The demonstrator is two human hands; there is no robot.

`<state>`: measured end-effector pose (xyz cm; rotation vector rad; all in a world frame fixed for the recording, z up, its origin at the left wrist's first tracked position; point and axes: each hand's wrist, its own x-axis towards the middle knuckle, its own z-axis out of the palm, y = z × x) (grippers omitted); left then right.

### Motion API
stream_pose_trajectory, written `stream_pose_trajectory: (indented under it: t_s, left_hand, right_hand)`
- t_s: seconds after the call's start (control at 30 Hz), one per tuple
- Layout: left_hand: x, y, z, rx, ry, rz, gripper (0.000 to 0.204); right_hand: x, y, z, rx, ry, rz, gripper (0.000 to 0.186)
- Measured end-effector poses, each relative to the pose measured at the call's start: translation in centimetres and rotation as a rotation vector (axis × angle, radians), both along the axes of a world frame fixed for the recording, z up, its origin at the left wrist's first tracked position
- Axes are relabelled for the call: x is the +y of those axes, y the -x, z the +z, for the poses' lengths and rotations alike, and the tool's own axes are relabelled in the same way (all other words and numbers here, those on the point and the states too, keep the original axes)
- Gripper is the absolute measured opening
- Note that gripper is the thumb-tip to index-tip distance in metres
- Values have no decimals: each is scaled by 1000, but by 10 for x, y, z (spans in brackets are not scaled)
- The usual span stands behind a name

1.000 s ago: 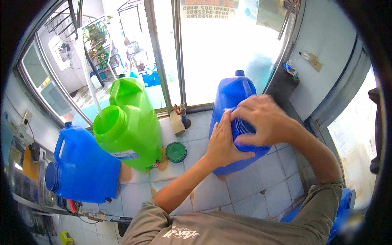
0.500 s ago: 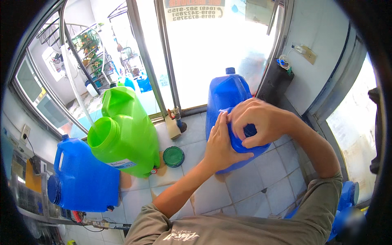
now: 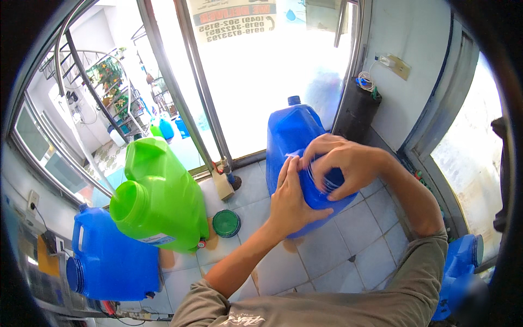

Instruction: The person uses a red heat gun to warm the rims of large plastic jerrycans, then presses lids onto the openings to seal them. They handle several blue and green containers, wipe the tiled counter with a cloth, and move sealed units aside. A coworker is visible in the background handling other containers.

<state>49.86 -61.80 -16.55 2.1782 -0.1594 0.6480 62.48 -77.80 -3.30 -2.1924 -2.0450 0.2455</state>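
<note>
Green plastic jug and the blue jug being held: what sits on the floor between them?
In the head view, a round dark green cap lies on the tiled floor there.
</note>
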Motion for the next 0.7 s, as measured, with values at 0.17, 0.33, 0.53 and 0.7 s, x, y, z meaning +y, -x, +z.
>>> stream_pose_trajectory:
  t_s: [0.17,0.33,0.53,0.7]
  left_hand:
    - [-2,-4,-1,-64,-8,22,131]
    - [-5,-5,-2,-77,-66,67,127]
    - [-9,-14,-6,-136,-132,100,126]
    - [-8,-17,-6,-73,-22,115,127]
  right_hand:
    - [8,17,-8,-150,-68,-499,49]
    - [17,18,5,-73,21,-46,53]
    - [11,18,14,-86,-20,-277,50]
    - [11,11,15,-163,23,-231,69]
